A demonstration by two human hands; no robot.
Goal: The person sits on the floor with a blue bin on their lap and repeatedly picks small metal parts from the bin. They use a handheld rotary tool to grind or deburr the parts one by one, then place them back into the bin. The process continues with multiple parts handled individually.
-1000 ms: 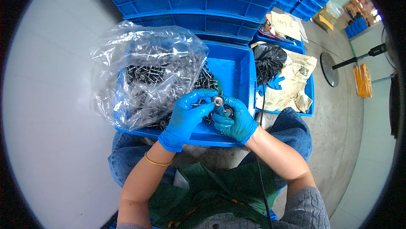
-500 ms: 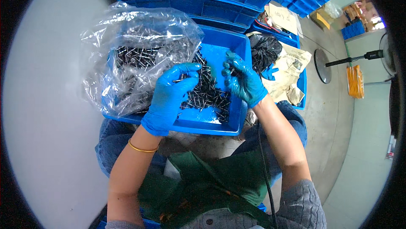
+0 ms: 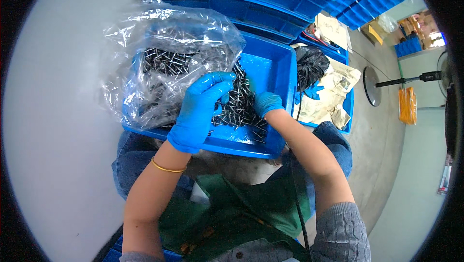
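Note:
A shallow blue plastic tray holds a heap of small, dark, screw-like metal parts. Over its left side my left hand, in a blue glove, is closed with fingers curled and thumb tucked in. Whatever lies within those fingers is hidden. My right hand, gloved too, reaches down at the right edge of the heap. Its fingers are out of sight beneath the back of the hand. Beside my left hand, a clear plastic bag with more of the same parts fills the tray's left half.
Stacked blue crates rise just behind the tray. To the right, another blue bin holds a black plastic bag and crumpled brown paper. A black cable runs down past my right arm. A stand with a round base is farther right.
My right hand has turned over and dropped from above the tray to the parts. My left hand stays closed beside the bag. The whole view has shifted slightly.

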